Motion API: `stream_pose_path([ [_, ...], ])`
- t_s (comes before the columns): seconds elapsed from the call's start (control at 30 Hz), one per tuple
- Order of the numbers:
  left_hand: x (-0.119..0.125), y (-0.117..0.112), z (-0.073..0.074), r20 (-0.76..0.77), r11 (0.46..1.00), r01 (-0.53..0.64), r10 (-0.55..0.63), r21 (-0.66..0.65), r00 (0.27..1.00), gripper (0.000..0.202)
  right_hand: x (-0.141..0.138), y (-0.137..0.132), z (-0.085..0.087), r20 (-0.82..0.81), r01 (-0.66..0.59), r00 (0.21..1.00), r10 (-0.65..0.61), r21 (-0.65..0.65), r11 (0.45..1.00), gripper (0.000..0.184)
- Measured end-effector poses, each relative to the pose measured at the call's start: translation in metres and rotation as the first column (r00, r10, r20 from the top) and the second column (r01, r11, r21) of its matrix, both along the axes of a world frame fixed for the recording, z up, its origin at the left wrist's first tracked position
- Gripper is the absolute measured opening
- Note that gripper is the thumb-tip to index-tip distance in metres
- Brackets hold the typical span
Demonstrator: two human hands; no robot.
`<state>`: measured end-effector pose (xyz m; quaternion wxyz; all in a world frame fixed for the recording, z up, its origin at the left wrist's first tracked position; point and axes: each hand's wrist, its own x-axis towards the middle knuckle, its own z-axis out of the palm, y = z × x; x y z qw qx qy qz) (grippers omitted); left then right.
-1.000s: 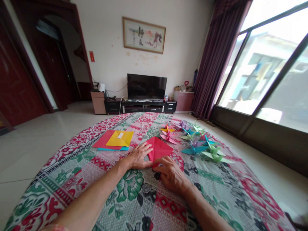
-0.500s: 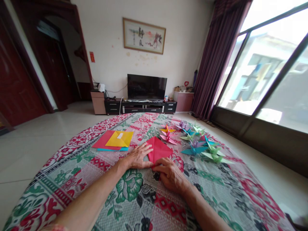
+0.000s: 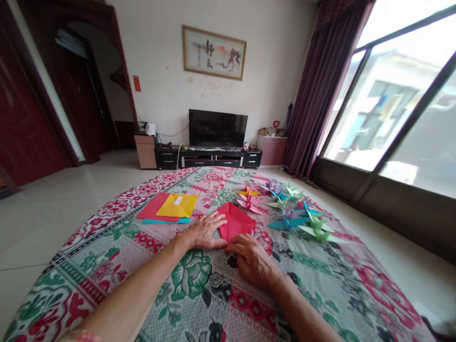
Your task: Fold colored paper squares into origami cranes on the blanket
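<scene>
A red sheet of origami paper (image 3: 235, 220), creased and partly folded, lies on the patterned tablecloth (image 3: 192, 280) in front of me. My left hand (image 3: 206, 231) rests flat on its left edge, fingers stretched out and thumb toward the near corner. At that near corner, my right hand (image 3: 251, 259) has its fingers curled and pressed together on the paper. The exact pinch is hidden under the right fingers. Both hands touch the paper, with the left thumb close to the right fingertips.
Yellow paper (image 3: 188, 202) with a small white piece on it tops red paper (image 3: 151, 209) and blue paper (image 3: 183, 220) on the left. Several folded paper cranes (image 3: 288, 219) stand at the right. Beyond the table are a television (image 3: 218, 129) and a low cabinet.
Almost nothing differs. My right fingers have shifted very slightly at the near corner of the red paper, while my left hand stays in place.
</scene>
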<state>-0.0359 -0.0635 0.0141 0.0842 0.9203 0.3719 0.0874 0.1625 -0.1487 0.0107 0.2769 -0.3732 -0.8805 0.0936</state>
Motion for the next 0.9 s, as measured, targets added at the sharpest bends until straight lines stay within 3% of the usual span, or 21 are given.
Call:
stream_pose_path([
  [0.4,-0.001,0.001,-0.002,0.009,1.0,-0.012,0.012,0.003,1.0,0.068,0.0,0.001,0.0,0.07,0.0,0.998,-0.001,0.022,1.0,0.039],
  [0.9,0.006,0.006,-0.012,0.135,0.991,-0.122,0.113,0.057,0.984,0.041,0.001,0.003,0.0,0.067,-0.066,0.996,0.063,0.044,0.997,0.039],
])
